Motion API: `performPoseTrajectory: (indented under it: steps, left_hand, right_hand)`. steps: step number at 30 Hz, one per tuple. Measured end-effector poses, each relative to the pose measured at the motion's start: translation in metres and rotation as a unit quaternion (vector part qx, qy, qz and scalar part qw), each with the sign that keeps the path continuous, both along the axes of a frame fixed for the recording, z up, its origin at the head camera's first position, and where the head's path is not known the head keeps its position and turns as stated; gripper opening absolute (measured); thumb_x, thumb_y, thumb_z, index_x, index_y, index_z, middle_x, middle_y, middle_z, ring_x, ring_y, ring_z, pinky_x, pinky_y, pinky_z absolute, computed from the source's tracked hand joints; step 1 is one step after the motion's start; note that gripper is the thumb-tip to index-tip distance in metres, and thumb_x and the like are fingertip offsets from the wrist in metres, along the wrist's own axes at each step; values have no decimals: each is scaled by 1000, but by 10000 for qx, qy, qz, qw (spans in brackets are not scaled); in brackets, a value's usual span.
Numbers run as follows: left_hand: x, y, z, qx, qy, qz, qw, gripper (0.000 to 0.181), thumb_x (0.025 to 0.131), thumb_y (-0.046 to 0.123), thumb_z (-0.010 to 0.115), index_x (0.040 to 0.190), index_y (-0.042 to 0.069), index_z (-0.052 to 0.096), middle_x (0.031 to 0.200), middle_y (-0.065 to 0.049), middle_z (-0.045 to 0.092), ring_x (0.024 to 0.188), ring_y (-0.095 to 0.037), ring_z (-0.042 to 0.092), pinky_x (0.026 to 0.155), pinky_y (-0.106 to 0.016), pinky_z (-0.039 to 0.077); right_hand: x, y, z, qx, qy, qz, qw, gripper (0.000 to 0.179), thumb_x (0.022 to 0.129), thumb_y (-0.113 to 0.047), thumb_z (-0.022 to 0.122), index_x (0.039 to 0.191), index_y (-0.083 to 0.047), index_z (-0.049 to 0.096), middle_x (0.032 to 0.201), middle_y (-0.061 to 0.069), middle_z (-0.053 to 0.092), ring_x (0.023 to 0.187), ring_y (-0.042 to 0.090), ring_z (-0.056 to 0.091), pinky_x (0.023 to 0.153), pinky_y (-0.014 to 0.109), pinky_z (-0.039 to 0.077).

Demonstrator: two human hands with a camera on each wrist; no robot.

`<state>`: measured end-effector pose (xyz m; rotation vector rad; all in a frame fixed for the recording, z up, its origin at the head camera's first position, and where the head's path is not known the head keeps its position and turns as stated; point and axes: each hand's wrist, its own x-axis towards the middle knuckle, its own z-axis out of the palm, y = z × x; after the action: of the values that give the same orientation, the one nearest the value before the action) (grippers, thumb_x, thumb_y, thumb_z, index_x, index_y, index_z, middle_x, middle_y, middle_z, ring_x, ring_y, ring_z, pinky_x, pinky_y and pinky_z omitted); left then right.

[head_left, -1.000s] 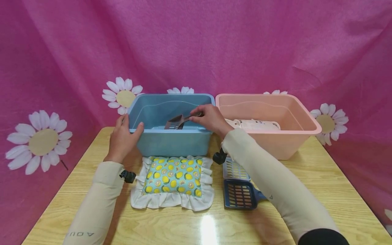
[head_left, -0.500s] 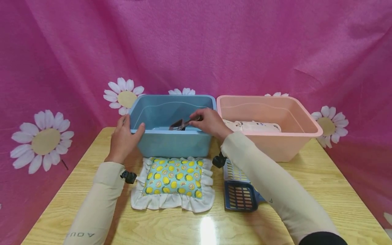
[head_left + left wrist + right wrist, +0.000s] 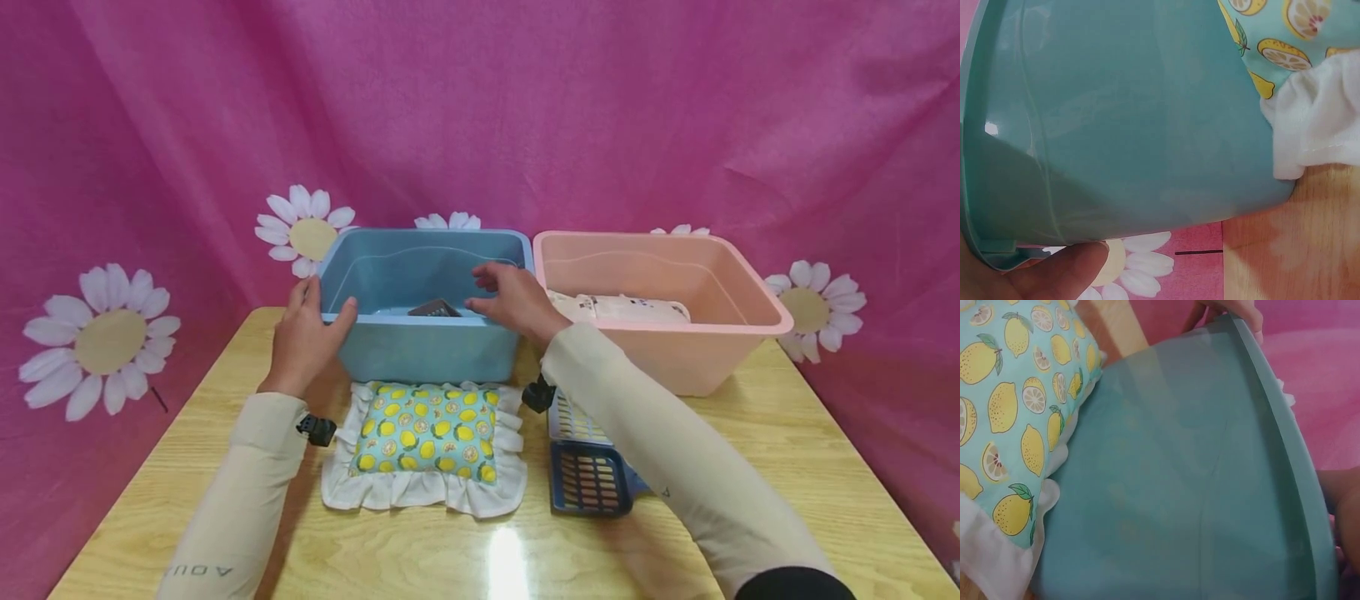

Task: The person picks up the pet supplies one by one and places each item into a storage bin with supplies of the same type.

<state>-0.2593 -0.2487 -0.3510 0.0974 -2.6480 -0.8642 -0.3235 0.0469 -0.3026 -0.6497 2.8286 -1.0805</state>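
Note:
A blue plastic bin [image 3: 427, 352] stands at the back of the table. My left hand [image 3: 302, 340] grips its left front corner, and in the left wrist view a finger [image 3: 1069, 272] curls under the rim. Over the right part of the bin, my right hand [image 3: 516, 302] has thumb and fingers apart with nothing between them. Low inside the bin lies a dark brown slotted litter scoop [image 3: 435, 308]; the front wall hides most of it. The right wrist view shows mainly the bin's outer front wall [image 3: 1166, 462], with part of my right hand beyond the rim.
A pink bin [image 3: 667, 358] holding a pale printed cloth item [image 3: 633, 309] adjoins on the right. In front lie a lemon-print cushion [image 3: 423, 433] with white ruffles, a navy slotted scoop [image 3: 592, 479] and a pale slotted scoop [image 3: 573, 419] partly under my right forearm.
My right hand has lowered the brown scoop into the blue bin and let go of it; its fingers have spread. The left hand has stayed on the rim.

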Motion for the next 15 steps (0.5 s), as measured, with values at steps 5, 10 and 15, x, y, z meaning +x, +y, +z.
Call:
performPoseTrajectory:
  steps: [5,10,15]
  left_hand:
    - [0,0,0,-6,17,12,10000,85,93,58,46,154,7,17,156,-17,21,127,-48,40,94,-66,40]
    - [-1,-1,-1,-59,80,9,10000,86,93,59,44,153,3,20,155,-17,22,127,-47,41,100,-65,36]
    - [-2,-1,0,-47,58,34,10000,87,92,60,43,153,3,20,155,-17,22,128,-47,40,100,-67,34]
  right_hand:
    - [-1,4,5,-384,-146,124,9991,51,87,-27,71,132,-9,56,124,8,62,114,21,57,96,35,48]
    - [3,12,13,-740,-328,190,9965,50,86,-31,72,130,-11,58,121,5,64,112,18,59,94,33,49]
    - [10,25,25,-1001,-298,163,9944,47,85,-32,74,125,-11,61,119,6,65,110,18,60,93,34,50]
